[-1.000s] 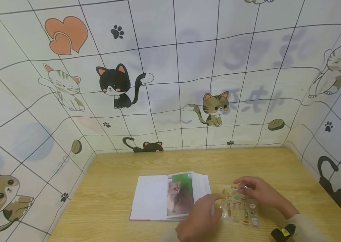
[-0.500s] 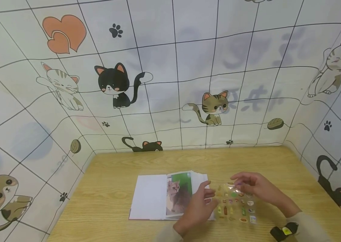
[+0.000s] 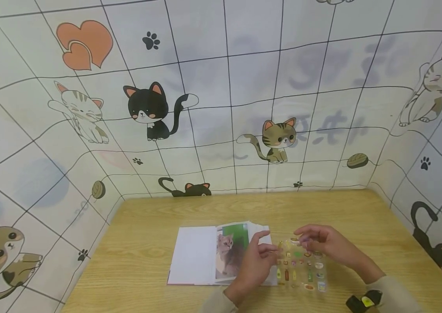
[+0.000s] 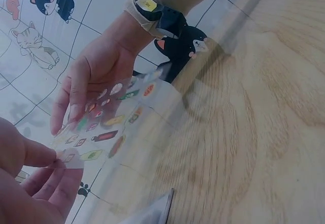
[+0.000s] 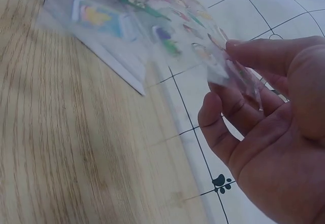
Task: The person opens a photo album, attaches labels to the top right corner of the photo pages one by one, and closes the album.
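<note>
A clear sticker sheet [image 3: 294, 274] with rows of small coloured food and bottle stickers is held up off the table between both hands. My left hand [image 3: 255, 265] pinches its left edge between thumb and fingers, which the left wrist view shows closely. At the opposite edge my right hand [image 3: 332, 244] pinches the sheet, with the thumb on top and fingers beneath in the right wrist view. Stickers [image 4: 104, 135] show through the tilted film. Left of the sheet lies an open album [image 3: 193, 254] with a cat photo [image 3: 232, 252]; the left hand partly covers its right page.
The wooden table [image 3: 142, 243] runs back to a wall [image 3: 213, 108] covering printed with cartoon cats and grid lines. A dark band with a yellow label [image 3: 367, 300] sits on the right wrist. Similar covering lines both sides.
The sticker sheet has risen from the table and shifted slightly left, with both hands. The left hand's grip has moved up along the sheet's left edge. The album stays in place.
</note>
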